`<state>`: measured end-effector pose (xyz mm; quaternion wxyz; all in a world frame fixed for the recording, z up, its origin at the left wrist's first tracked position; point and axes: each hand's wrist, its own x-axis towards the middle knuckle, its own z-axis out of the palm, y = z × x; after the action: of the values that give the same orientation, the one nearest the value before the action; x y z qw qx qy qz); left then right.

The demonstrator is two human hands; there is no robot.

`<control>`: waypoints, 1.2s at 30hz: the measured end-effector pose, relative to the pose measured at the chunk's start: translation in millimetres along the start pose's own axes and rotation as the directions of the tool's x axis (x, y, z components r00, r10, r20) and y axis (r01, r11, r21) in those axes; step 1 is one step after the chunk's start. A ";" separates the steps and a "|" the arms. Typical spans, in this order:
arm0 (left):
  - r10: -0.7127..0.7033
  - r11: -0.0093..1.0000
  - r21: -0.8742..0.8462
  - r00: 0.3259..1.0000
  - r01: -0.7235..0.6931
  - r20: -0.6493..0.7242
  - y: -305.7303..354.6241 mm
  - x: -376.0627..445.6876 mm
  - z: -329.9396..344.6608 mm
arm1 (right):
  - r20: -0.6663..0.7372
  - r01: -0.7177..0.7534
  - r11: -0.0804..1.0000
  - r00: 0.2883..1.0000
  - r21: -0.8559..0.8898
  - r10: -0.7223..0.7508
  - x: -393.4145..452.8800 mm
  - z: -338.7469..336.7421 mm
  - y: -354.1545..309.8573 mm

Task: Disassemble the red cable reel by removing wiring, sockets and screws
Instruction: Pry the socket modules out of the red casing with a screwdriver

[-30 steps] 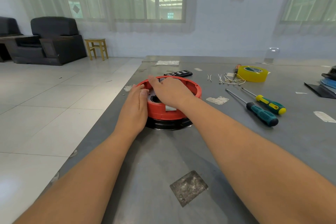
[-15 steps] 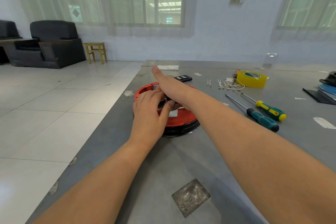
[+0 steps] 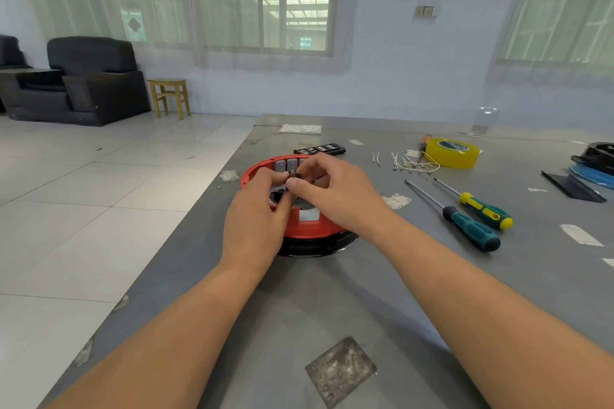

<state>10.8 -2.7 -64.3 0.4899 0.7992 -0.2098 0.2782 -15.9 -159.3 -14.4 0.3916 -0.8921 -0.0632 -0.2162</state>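
Both hands meet over the reel: right hand (image 3: 335, 196) pinches a small dark metal part (image 3: 293, 177) between thumb and forefinger, and left hand (image 3: 257, 212), fingers curled, touches it too. Red cable reel (image 3: 309, 226) lies flat near the gray table's (image 3: 365, 292) left edge, axis upright, gray sockets (image 3: 285, 164) showing, black base beneath.

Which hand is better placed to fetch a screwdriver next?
Right hand: both screwdrivers lie on its side of the red reel; the left hand would have to cross over.
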 end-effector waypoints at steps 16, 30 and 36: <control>0.248 0.943 0.198 0.961 -0.269 0.123 10.7 -11.7 8.2 | -0.374 -0.074 0.993 0.921 0.097 0.105 14.1 -40.1 47.3; 0.342 0.804 0.433 0.913 -0.407 0.224 3.2 -9.6 29.5 | -0.293 -0.261 0.568 0.955 -0.781 0.036 72.3 -36.3 162.6; 0.313 0.826 0.405 0.916 -0.393 0.250 -0.6 -3.2 30.2 | -0.271 -0.302 0.343 0.953 -0.889 0.136 100.7 -38.0 178.5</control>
<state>16.0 -29.4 -77.9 0.2131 0.8580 -0.3263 0.3345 112.1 -315.0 -67.6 -0.1438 -0.9386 0.2178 -0.2257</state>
